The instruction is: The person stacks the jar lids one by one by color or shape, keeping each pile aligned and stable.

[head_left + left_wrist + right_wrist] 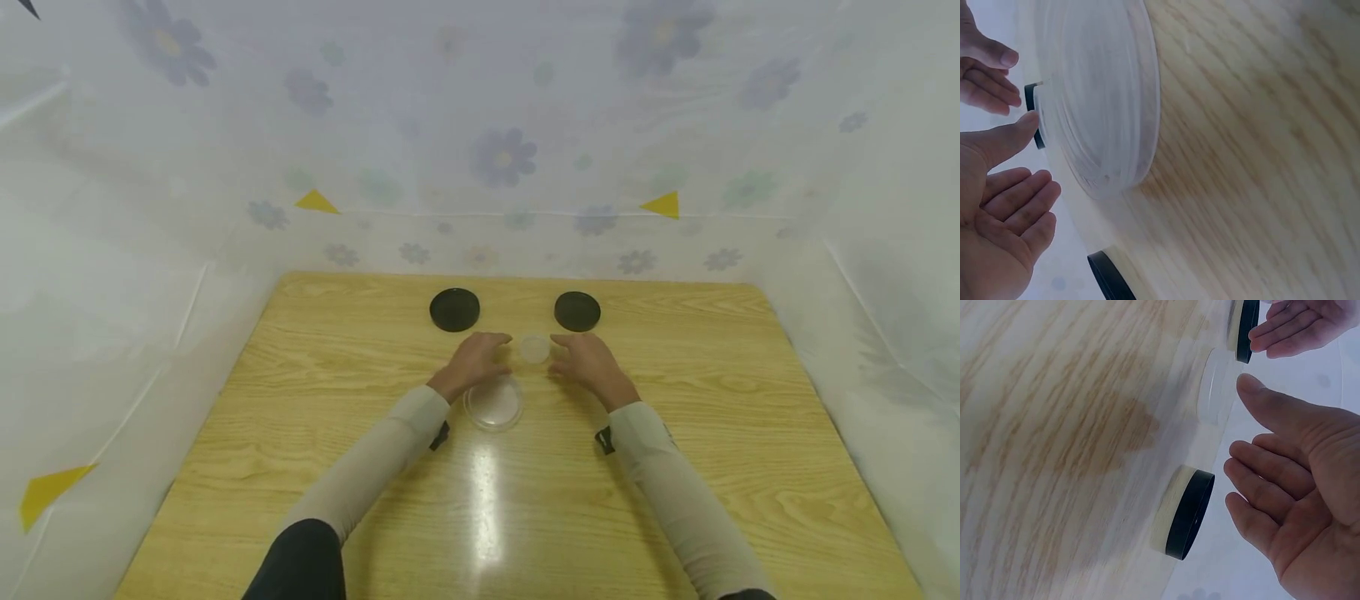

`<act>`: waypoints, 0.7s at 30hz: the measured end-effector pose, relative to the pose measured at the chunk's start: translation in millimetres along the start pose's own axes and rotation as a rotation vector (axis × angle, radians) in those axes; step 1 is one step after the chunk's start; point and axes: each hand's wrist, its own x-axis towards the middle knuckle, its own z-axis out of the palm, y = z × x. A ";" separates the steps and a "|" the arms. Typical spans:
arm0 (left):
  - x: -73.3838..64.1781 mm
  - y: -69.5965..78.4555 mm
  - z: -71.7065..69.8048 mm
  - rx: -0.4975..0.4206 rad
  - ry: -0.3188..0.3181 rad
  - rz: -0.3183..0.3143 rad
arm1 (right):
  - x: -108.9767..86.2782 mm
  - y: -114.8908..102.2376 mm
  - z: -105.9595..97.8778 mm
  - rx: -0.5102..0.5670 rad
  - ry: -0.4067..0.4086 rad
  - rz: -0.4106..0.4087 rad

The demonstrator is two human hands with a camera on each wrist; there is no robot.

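Observation:
A small translucent round lid [535, 349] lies on the table between the two hands. My left hand [475, 362] is just left of it, thumb and fingers apart and nothing held. On its other side my right hand [590, 365] faces inward, its fingers loosely bent and free of any object. Below the left hand sits a larger clear round dish [493, 403], which fills much of the left wrist view [1116, 106]. The right wrist view shows the small lid [1212, 387] on the wood, a short way from the right thumb.
Two black round lids, one at the left [454, 310] and one at the right [577, 312], lie beyond the hands near the table's far edge. White flowered sheeting [502, 158] encloses the wood-grain table [337, 358] at the back and both sides.

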 end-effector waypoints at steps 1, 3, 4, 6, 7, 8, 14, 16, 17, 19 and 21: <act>1.2 0.1 0.5 -0.003 -0.003 -0.002 | 0.7 0.1 0.1 0.000 0.001 0.003; 3.8 0.0 1.4 0.005 -0.010 -0.007 | 2.3 0.7 0.6 0.001 0.007 0.007; 5.1 0.2 1.6 0.007 -0.013 -0.010 | 3.2 0.7 0.7 -0.002 0.011 0.007; 7.9 0.5 1.9 0.017 -0.017 -0.018 | 4.8 1.3 1.6 -0.011 0.020 -0.001; 9.5 0.6 1.9 0.022 -0.016 -0.019 | 5.6 1.6 2.0 -0.017 0.024 -0.004; 10.9 0.9 1.7 0.028 -0.017 -0.019 | 6.5 1.9 2.5 -0.022 0.027 -0.008; 17.9 4.4 -0.1 0.020 -0.018 0.002 | 10.9 2.9 4.6 -0.041 0.028 -0.003; 19.7 5.7 -0.2 0.011 -0.019 0.006 | 12.1 2.9 5.0 -0.035 0.037 -0.006; 20.5 6.1 0.0 0.013 -0.020 0.005 | 12.7 2.8 5.3 -0.030 0.044 -0.010; 22.0 7.0 0.3 -0.002 -0.023 0.001 | 14.4 3.0 6.3 -0.034 0.056 -0.022; 23.6 7.4 1.2 -0.014 -0.026 0.000 | 16.1 3.0 7.5 -0.035 0.062 -0.032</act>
